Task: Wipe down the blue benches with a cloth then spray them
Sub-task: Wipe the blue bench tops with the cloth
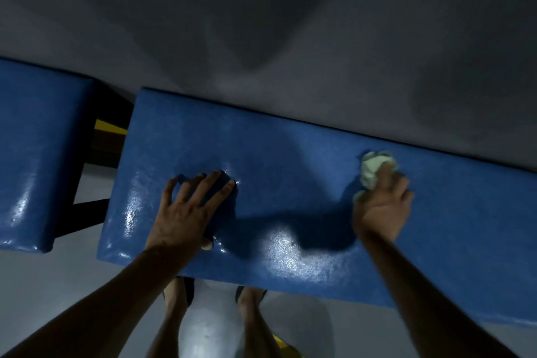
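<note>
— Two hands on one bench; start at the fingertips. What are the fingers doing?

— On the left hand the fingers are spread apart and arched, tips pressed down on the padding, thumb tip showing near the front edge. Nothing is held in it. On the right hand the fingers are curled together around a cloth, pinning it to the seat.

— How does the cloth look?

— Pale green, crumpled into a wad, slightly blurred. It bulges out past the fingertips towards the wall side and a fold trails down beside the thumb.

— And where is it?

— Right of centre on the blue bench, closer to the back edge than the front, well apart from the left hand.

— The bench itself?

— Padded blue cover with a fine pebbled grain. Bright glare sits near the front edge between the two forearms and along the left end, and the arms throw a dark shadow across the middle. Its back edge meets a grey wall.

— Anything beyond it?

— A second blue bench stands to the left, with a gap between the two showing a dark frame and a yellow strip. Below the near edge are the person's bare legs and feet on a pale floor.
</note>
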Demonstrator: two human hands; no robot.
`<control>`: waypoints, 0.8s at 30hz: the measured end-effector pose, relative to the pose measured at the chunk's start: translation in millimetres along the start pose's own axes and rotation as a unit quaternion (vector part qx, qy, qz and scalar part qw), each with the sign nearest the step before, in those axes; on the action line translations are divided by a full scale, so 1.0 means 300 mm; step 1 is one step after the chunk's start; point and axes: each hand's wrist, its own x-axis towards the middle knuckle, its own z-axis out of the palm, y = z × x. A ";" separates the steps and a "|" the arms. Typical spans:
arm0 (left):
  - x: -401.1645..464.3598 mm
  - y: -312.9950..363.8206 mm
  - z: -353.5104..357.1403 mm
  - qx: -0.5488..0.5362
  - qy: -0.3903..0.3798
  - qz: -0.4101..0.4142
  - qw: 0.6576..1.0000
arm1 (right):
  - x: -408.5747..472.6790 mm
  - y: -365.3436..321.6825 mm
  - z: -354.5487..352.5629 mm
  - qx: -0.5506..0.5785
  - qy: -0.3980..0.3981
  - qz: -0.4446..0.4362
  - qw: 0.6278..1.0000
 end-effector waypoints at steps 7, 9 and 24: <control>-0.004 -0.024 0.013 -0.006 -0.019 0.009 1.000 | -0.165 -0.237 0.043 -0.058 -0.048 -0.377 0.923; -0.003 -0.034 0.022 -0.013 -0.020 0.013 1.000 | -0.059 -0.176 0.023 -0.092 -0.041 -0.410 0.907; -0.035 -0.087 0.011 -0.040 0.020 0.066 0.997 | -0.135 -0.834 0.105 -0.007 -0.045 -0.228 0.972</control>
